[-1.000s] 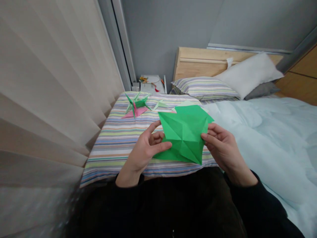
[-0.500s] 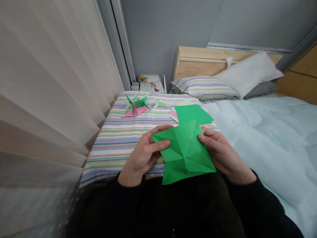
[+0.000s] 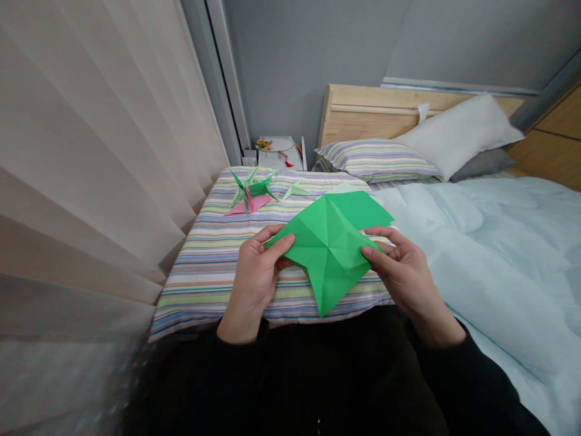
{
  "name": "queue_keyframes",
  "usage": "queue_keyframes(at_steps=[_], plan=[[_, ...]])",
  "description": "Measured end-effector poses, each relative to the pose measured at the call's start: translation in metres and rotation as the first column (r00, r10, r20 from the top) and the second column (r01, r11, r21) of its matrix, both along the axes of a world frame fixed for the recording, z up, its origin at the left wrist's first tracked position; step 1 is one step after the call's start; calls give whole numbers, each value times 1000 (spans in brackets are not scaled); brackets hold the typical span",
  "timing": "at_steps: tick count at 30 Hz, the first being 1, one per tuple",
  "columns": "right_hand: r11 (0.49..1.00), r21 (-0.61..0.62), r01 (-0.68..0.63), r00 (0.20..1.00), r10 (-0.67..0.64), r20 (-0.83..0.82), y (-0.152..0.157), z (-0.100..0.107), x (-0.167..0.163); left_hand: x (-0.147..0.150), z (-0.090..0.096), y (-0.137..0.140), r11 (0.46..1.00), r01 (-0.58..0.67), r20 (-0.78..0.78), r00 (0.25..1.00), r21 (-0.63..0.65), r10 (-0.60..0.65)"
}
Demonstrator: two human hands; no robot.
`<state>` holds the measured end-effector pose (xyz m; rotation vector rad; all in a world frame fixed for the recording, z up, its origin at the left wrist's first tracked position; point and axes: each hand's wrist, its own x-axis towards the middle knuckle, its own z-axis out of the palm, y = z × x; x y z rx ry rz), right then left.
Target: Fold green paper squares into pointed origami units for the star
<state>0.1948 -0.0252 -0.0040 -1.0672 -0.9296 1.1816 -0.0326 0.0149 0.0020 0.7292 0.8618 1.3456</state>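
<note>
- Green creased paper spans left to right between both hands, over the near part of the striped cloth.
- Left hand pinches its left corner, right hand its right; neither is nearer.
- One free corner points near.

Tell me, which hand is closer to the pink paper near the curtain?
Left. The left hand is in front of the pink paper, slightly right; the right hand is also in front, but much farther right.

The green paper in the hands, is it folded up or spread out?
Mostly spread out: the green paper stretches between the left hand and right hand, creases meeting near its middle.
</note>
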Motion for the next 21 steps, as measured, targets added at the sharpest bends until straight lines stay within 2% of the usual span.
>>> queue_keyframes(at_steps=[5, 11, 15, 18, 21], plan=[[998, 15, 59, 998, -59, -8, 2, -1, 2, -6, -2, 1, 999, 9, -114, 993, 53, -2], [988, 104, 112, 982, -126, 140, 5, -6, 7, -11, -6, 1, 971, 162, -198, 972, 178, -126], [987, 138, 84, 974, -111, 199, 6, -7, 8, -14, -13, 4, 952, 109, -318, 948, 287, -13], [986, 169, 9, 973, -47, 227, 4, -6, 6, -19, -18, 7, 953, 63, -335, 941, 298, 42], [976, 210, -53, 971, 2, 238, 1, -7, 3, -21, -17, 9, 958, 47, -317, 947, 282, 47]])
